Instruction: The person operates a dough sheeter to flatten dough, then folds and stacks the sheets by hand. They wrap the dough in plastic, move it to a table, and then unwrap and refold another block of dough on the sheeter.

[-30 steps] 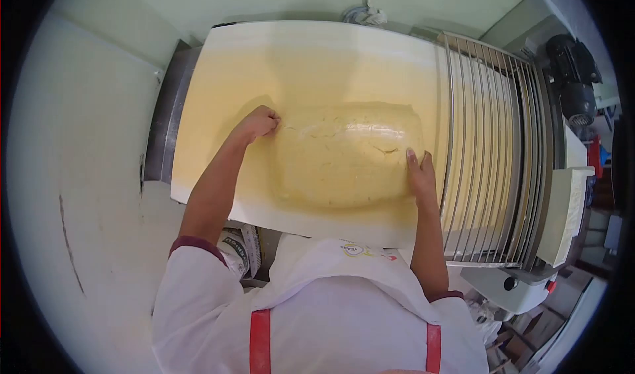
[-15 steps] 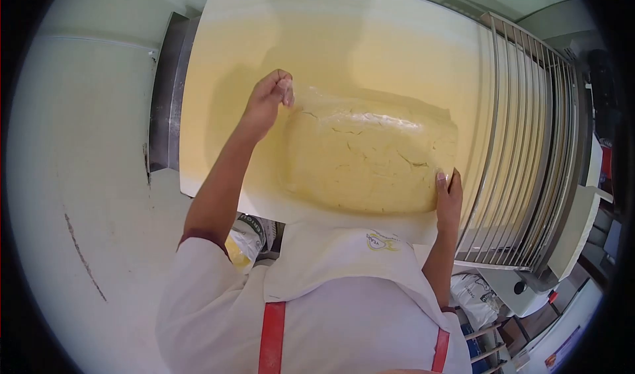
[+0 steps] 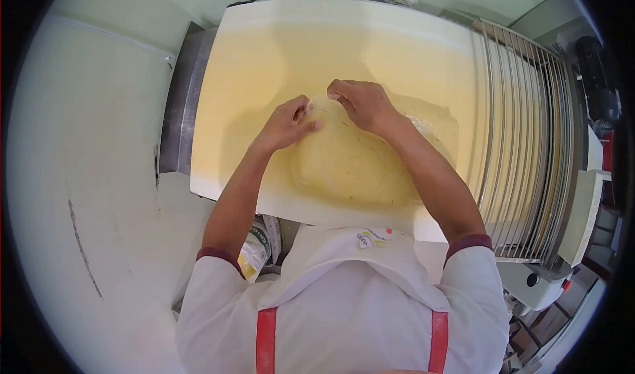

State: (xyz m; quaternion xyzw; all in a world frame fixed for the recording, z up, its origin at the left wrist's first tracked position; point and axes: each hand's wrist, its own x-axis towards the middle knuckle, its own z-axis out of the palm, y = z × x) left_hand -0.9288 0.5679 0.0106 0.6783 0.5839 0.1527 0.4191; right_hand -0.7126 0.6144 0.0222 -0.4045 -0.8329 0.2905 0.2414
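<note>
A wide slab of pale yellow dough (image 3: 354, 174) lies on the white tabletop, its surface creased and cracked in places. Clear plastic film (image 3: 322, 103) shines faintly over its far left corner. My left hand (image 3: 291, 124) is at that corner, fingertips bent in at the film and thumb held lower, over the dough. Just to its right, my right hand (image 3: 362, 104) has its fingers pinched on the film near the slab's far edge. My right forearm crosses above the dough and hides part of its right side.
A metal rack of parallel bars (image 3: 512, 149) stands along the table's right side. Beyond the left edge is a grey metal panel (image 3: 182, 103). A printed bag (image 3: 258, 247) sits below the front edge, close to my apron (image 3: 354, 294).
My right hand has left the slab's right edge and crossed to the far left corner. My left hand has come lower and slightly right, beside it. The view has shifted a little.
</note>
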